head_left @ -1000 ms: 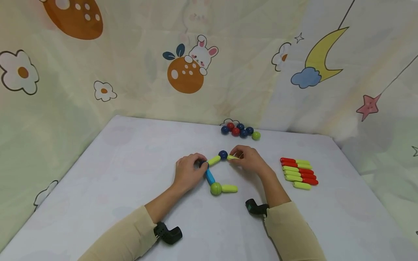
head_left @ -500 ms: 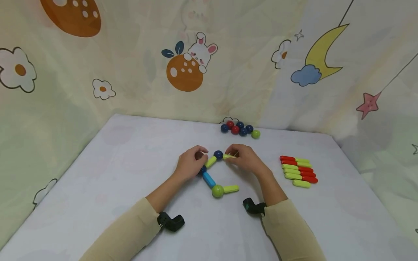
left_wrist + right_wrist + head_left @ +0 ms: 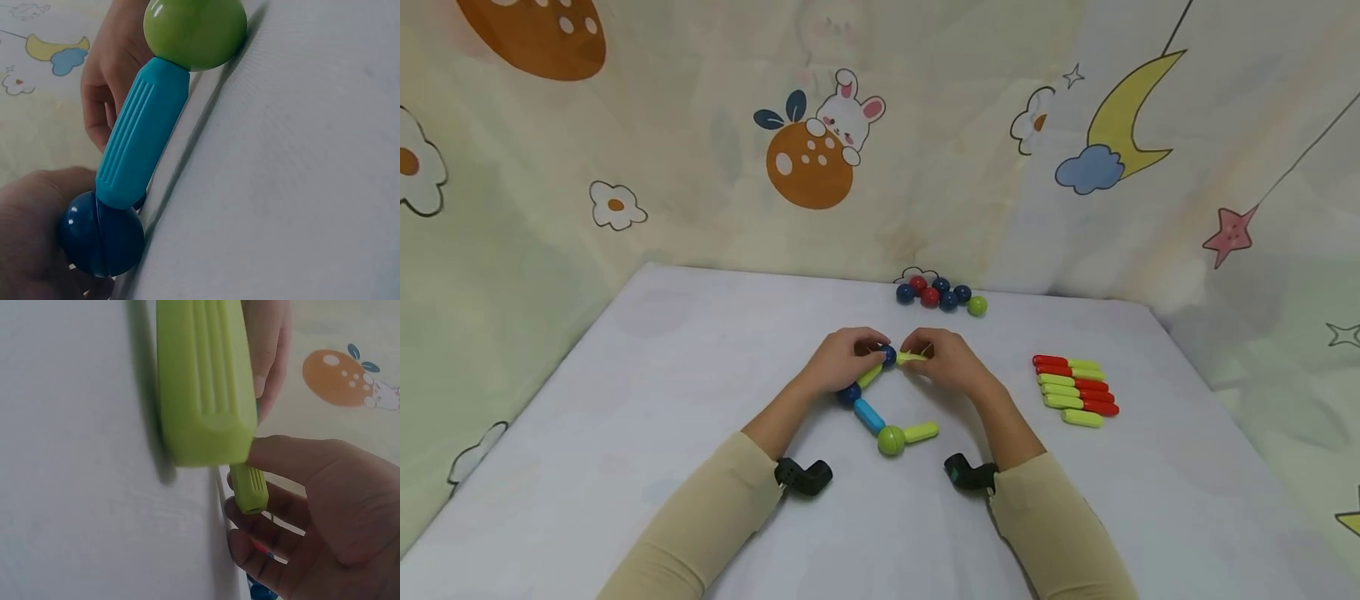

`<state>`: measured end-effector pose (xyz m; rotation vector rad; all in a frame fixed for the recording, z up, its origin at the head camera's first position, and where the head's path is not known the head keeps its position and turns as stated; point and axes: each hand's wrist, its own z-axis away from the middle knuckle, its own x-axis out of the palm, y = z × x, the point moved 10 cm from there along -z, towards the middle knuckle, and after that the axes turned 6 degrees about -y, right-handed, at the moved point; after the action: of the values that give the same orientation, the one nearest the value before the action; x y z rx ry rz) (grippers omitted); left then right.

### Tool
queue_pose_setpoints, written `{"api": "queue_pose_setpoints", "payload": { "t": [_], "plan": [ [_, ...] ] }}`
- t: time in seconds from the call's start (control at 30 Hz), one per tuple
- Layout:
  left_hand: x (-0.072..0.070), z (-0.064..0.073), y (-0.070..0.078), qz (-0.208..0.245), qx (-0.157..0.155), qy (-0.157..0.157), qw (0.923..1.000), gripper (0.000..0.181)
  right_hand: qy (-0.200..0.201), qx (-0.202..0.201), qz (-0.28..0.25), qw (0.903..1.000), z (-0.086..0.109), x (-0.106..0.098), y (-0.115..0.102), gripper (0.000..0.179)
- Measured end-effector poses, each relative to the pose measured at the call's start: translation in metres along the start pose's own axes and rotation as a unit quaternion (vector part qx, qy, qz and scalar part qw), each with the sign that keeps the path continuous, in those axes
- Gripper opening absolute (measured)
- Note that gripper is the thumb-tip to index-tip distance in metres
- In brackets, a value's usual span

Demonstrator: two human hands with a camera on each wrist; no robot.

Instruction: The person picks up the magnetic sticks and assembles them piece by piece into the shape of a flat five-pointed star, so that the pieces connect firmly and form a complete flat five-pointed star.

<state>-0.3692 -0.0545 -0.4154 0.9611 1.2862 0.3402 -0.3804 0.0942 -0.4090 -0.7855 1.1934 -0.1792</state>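
In the head view, an open chain of toy rods and balls lies on the table. My left hand [image 3: 838, 360] grips the far dark blue ball [image 3: 889, 357]. My right hand [image 3: 951, 364] pinches a lime rod [image 3: 909, 357] joined to or touching that ball; the right wrist view shows thumb and fingers around the rod. Another lime rod [image 3: 871, 377] leads to a nearer blue ball [image 3: 849, 394], below my left hand. From there a light blue rod [image 3: 868, 416] runs to a green ball [image 3: 891, 440], where a third lime rod [image 3: 922, 432] points right.
Several loose red, blue and green balls [image 3: 948, 301] sit at the table's back edge. To the right, red and lime rods [image 3: 1078, 387] lie in a stack of rows. A printed cloth [image 3: 700, 167] hangs behind the white table [image 3: 700, 333].
My left hand has shifted from the nearer blue ball along to the far one. The chain has turned slightly and moved left, with my right hand keeping its pinch on the lime rod.
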Motion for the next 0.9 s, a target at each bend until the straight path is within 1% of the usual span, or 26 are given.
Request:
{"api": "queue_pose_setpoints", "payload": {
  "t": [0.13, 0.2, 0.27, 0.33, 0.4, 0.5, 0.63, 0.7, 0.8, 0.9],
  "plan": [
    [-0.002, -0.001, 0.000, 0.004, -0.009, 0.005, 0.9999, 0.032, -0.002, -0.007, -0.005, 1.0000, -0.001, -0.002, -0.002, 0.019],
    [-0.002, -0.003, -0.002, 0.008, -0.013, 0.007, 0.9999, 0.031, -0.007, -0.012, -0.013, 0.9998, -0.002, -0.004, 0.001, 0.021],
    [-0.001, -0.004, -0.006, 0.014, -0.019, 0.011, 0.9997, 0.031, -0.001, -0.008, -0.029, 0.9996, -0.001, -0.011, 0.007, 0.021],
    [-0.001, -0.004, -0.009, 0.020, -0.024, 0.015, 0.9994, 0.030, 0.022, 0.004, -0.045, 0.9987, 0.001, -0.023, 0.018, 0.022],
    [0.000, -0.005, -0.011, 0.026, -0.027, 0.018, 0.9991, 0.030, 0.062, 0.027, -0.062, 0.9958, 0.005, -0.037, 0.033, 0.023],
    [0.002, -0.004, -0.012, 0.031, -0.024, 0.019, 0.9990, 0.030, 0.121, 0.067, -0.084, 0.9868, 0.011, -0.055, 0.058, 0.022],
    [0.002, -0.003, -0.013, 0.034, -0.025, 0.023, 0.9989, 0.030, 0.163, 0.100, -0.122, 0.9739, 0.014, -0.062, 0.085, 0.025],
    [0.001, -0.002, -0.013, 0.038, -0.029, 0.028, 0.9985, 0.029, 0.187, 0.110, -0.140, 0.9661, 0.015, -0.064, 0.095, 0.028],
    [0.000, 0.000, -0.014, 0.041, -0.033, 0.031, 0.9981, 0.028, 0.228, 0.127, -0.165, 0.9509, 0.017, -0.070, 0.106, 0.034],
    [0.000, 0.000, -0.014, 0.045, -0.034, 0.031, 0.9979, 0.028, 0.251, 0.149, -0.178, 0.9397, 0.019, -0.075, 0.114, 0.041]
  ]
}}
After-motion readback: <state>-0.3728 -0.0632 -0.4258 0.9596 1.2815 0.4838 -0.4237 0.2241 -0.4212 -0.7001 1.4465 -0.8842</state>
